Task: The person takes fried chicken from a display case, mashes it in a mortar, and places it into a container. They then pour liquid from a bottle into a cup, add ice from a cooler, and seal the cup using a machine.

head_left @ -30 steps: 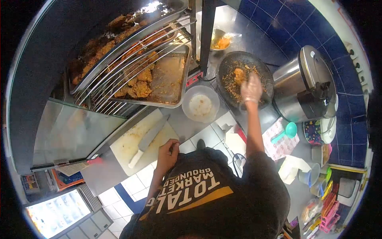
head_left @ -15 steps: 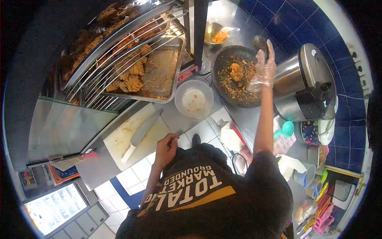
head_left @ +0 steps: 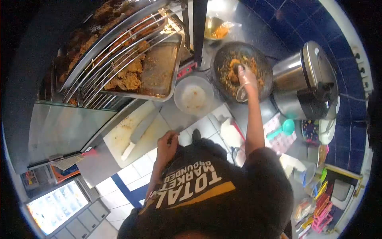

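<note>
My right hand (head_left: 247, 80), in a clear plastic glove, is closed around a dark stone pestle (head_left: 237, 69) and presses it into the wide stone mortar (head_left: 267, 72). Orange-brown crumbs and pieces of fried food (head_left: 250, 63) lie around the pestle inside the bowl. My left hand (head_left: 168, 144) is bare and loosely curled in front of my body, near the white cutting board (head_left: 155, 137); nothing shows in its fingers. On that board rests a knife (head_left: 141, 129) with a white handle.
A whitish plastic bowl (head_left: 193, 95) stands left of the mortar. Behind it are a metal bowl (head_left: 215, 28) and a tray (head_left: 161, 75) of fried chicken (head_left: 129, 77) under a wire rack. A steel cooker (head_left: 290, 79) and a turquoise scoop (head_left: 287, 127) are at right.
My right hand has moved left from the mortar's far right rim, bringing the pestle down onto the fried piece. My left hand stays about where it was.
</note>
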`<act>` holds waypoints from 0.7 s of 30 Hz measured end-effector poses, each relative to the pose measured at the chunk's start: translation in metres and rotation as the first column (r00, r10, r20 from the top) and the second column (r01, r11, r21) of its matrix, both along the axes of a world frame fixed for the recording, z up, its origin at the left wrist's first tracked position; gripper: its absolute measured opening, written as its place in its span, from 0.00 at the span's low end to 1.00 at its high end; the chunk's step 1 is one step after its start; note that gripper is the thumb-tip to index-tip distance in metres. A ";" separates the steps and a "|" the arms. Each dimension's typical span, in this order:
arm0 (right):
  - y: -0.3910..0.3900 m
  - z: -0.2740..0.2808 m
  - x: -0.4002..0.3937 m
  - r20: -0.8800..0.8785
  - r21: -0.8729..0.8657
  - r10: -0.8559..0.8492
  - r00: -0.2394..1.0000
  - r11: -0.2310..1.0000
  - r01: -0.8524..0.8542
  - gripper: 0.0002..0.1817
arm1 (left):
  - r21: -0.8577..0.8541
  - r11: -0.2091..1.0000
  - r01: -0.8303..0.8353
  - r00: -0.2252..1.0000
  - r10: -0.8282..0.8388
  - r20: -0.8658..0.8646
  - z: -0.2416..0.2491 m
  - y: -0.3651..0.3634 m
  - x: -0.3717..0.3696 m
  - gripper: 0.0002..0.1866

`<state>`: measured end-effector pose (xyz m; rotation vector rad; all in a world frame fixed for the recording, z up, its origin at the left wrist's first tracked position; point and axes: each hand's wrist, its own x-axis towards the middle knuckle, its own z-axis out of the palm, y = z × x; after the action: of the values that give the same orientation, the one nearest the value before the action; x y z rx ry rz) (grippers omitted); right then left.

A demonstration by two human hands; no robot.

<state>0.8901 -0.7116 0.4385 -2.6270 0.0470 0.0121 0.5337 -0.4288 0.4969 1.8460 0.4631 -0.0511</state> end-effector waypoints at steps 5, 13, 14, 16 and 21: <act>0.006 0.046 0.005 0.033 0.204 -0.044 0.999 0.978 0.036 0.36 | 0.015 0.997 0.072 0.997 -0.072 0.027 -0.007 0.002 0.014 0.08; 0.020 0.025 0.015 0.140 0.198 -0.098 0.985 0.978 0.069 0.34 | 0.012 0.994 0.109 0.994 -0.109 0.005 -0.008 -0.002 0.020 0.08; 0.026 0.026 0.013 0.159 0.212 -0.146 0.977 0.971 0.110 0.34 | 0.034 0.993 0.111 0.993 -0.112 0.040 -0.007 -0.002 0.024 0.08; 0.019 0.009 0.001 -0.033 0.088 -0.139 0.990 0.986 0.141 0.34 | 0.074 0.988 0.134 0.987 -0.140 0.084 -0.001 -0.003 0.024 0.07; -0.013 0.034 0.005 0.241 -0.069 -0.086 0.967 0.992 0.106 0.33 | 0.041 0.994 0.101 0.995 -0.101 0.010 0.001 -0.002 0.022 0.07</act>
<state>0.8954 -0.7247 0.4723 -2.6843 0.0935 -0.3441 0.5561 -0.4312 0.4978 1.9078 0.3642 -0.0994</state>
